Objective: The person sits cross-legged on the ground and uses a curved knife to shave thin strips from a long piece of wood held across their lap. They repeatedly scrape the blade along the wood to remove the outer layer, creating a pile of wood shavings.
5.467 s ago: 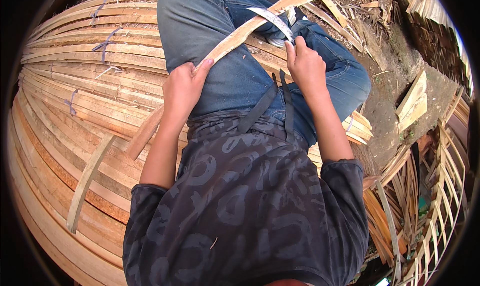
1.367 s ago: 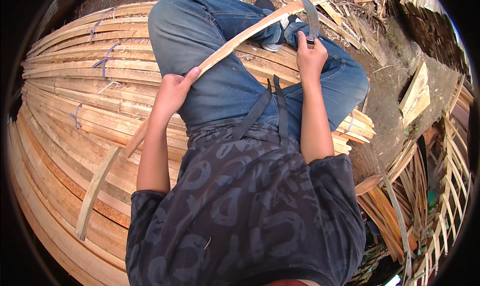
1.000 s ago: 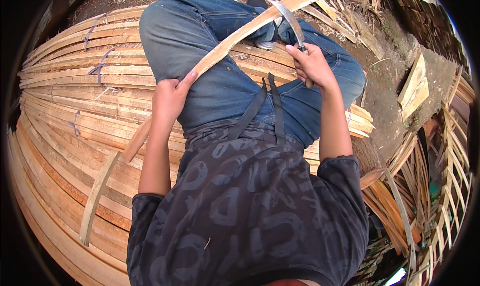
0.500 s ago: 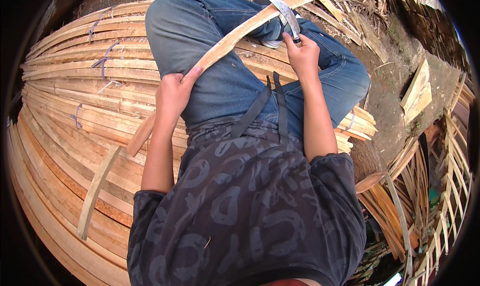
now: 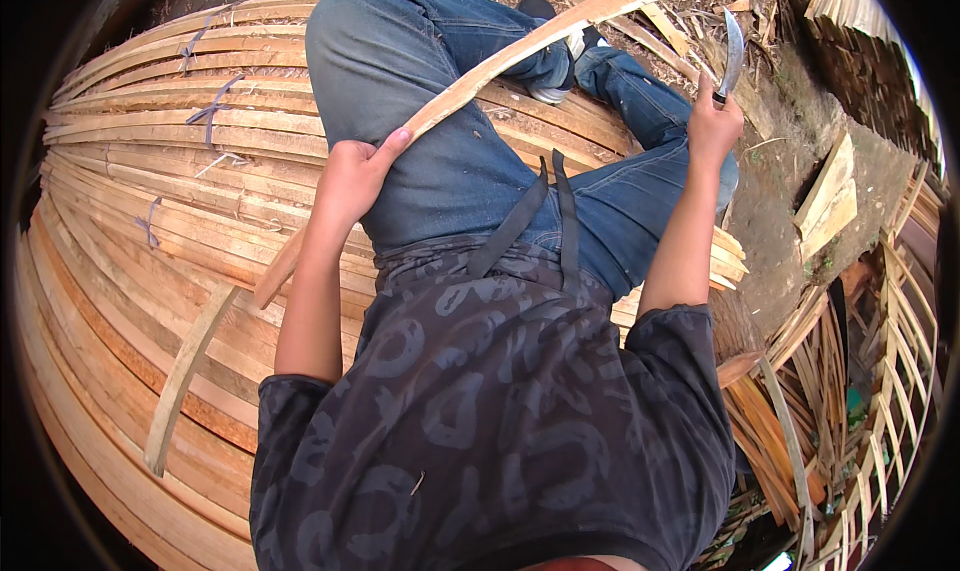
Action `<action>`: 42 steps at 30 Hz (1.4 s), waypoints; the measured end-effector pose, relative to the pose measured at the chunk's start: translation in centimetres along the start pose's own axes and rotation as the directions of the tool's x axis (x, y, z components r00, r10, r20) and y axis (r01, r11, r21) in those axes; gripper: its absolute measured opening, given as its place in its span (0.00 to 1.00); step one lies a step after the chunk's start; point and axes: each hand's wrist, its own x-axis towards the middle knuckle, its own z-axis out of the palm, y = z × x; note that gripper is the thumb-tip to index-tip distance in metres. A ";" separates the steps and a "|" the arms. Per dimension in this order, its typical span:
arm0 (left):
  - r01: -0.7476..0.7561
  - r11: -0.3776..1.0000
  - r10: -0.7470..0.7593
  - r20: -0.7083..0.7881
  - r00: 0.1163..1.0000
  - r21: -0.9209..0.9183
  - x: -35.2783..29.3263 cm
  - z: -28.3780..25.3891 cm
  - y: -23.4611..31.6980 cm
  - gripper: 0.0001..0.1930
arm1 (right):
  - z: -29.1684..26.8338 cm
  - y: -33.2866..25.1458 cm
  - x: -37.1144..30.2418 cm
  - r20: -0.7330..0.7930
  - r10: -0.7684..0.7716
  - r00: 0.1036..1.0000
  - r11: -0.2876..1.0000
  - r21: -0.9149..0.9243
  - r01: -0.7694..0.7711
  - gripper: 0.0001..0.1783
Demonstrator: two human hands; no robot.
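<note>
My left hand (image 5: 352, 176) grips a long pale wooden strip (image 5: 520, 56) that lies slanted across my lap, over my blue jeans (image 5: 450, 161). The strip's far end rises to the upper right; its near end drops past my left thigh. My right hand (image 5: 713, 123) is raised at the right, clear of the strip, and holds a curved knife (image 5: 731, 51) with its blade pointing up.
I sit on a big stack of split wooden strips (image 5: 140, 241), some tied with blue cord (image 5: 205, 111). One loose strip (image 5: 185, 371) lies on the stack at lower left. Wood offcuts (image 5: 828, 196) and bare ground are at the right, with a slatted frame (image 5: 900, 371) at the far right.
My right hand has lifted the knife off the strip and swung it out to the right, blade now upright. The left hand keeps its grip on the strip.
</note>
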 end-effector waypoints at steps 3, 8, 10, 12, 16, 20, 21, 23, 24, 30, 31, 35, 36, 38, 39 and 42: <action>0.006 1.000 -0.005 0.010 1.000 -0.007 -0.2 0.1 0.0 0.37 | -2.5 -0.4 -0.7 0.237 0.098 0.967 0.978 0.159 -0.138 0.21; -0.022 0.986 0.041 -0.117 0.992 0.164 -1.3 0.8 1.1 0.37 | -1.9 -5.2 -5.0 0.704 0.024 0.710 0.961 0.179 -0.210 0.21; -0.050 0.976 0.084 -0.156 0.984 0.214 -1.6 1.0 0.8 0.37 | 0.6 -6.3 -6.0 0.744 -0.098 0.661 0.964 0.237 -0.123 0.24; -0.054 0.980 0.085 -0.160 0.983 0.190 -1.6 1.1 0.6 0.37 | 2.9 -6.6 -5.9 0.703 -0.149 0.695 0.976 0.216 -0.009 0.22; -0.092 0.982 0.122 -0.184 0.975 0.168 -1.4 1.3 0.5 0.37 | 4.7 -7.1 -4.5 0.520 -0.204 0.829 0.976 0.174 0.130 0.22; -0.055 0.992 0.071 -0.148 0.986 0.113 -1.4 1.0 1.3 0.37 | 5.9 -7.5 -5.7 0.323 -0.185 0.928 0.982 0.093 0.163 0.21; -0.058 0.994 0.070 -0.132 0.989 0.091 -1.2 0.9 0.9 0.38 | 6.0 -7.7 -6.1 0.240 -0.211 0.948 0.976 0.108 0.190 0.20; -0.064 0.996 0.070 -0.099 0.993 0.057 -0.7 0.9 0.4 0.38 | 6.3 -7.9 -6.4 0.184 -0.219 0.958 0.975 0.066 0.211 0.18; -0.069 0.997 0.073 -0.083 0.994 0.046 -0.4 0.8 0.2 0.38 | 6.5 -8.1 -6.4 0.154 -0.224 0.962 0.974 0.046 0.220 0.17; 0.002 0.994 0.004 0.050 0.999 -0.113 0.2 0.2 1.1 0.37 | 7.3 -5.1 -4.2 -0.032 -0.435 0.900 0.890 -0.166 0.425 0.12; 0.001 0.996 0.003 0.049 0.999 -0.092 0.2 0.3 1.2 0.37 | 6.6 -5.5 -3.4 -0.055 -0.262 0.964 0.964 -0.052 0.259 0.14; 0.010 0.997 -0.011 -0.007 1.000 -0.077 0.1 0.6 0.3 0.38 | 2.7 -6.4 -0.6 0.058 -0.160 0.985 0.986 0.050 0.157 0.18; 0.000 0.999 -0.002 -0.036 0.999 -0.041 -0.2 0.8 0.4 0.38 | 2.3 -6.5 -0.9 0.180 -0.197 0.964 0.980 0.069 0.187 0.18; -0.024 0.999 0.027 -0.106 0.994 0.027 -0.9 1.0 0.8 0.38 | 1.8 -6.9 -2.0 0.413 -0.266 0.871 0.964 0.117 0.239 0.19; -0.041 0.998 0.048 -0.139 0.989 0.056 -1.2 1.2 1.0 0.38 | 1.7 -7.6 -2.9 0.464 -0.322 0.825 0.946 0.183 0.266 0.18; -0.078 0.993 0.094 -0.181 0.979 0.092 -1.4 1.6 0.8 0.39 | 3.1 -8.5 -3.5 0.524 -0.262 0.811 0.963 0.086 0.255 0.19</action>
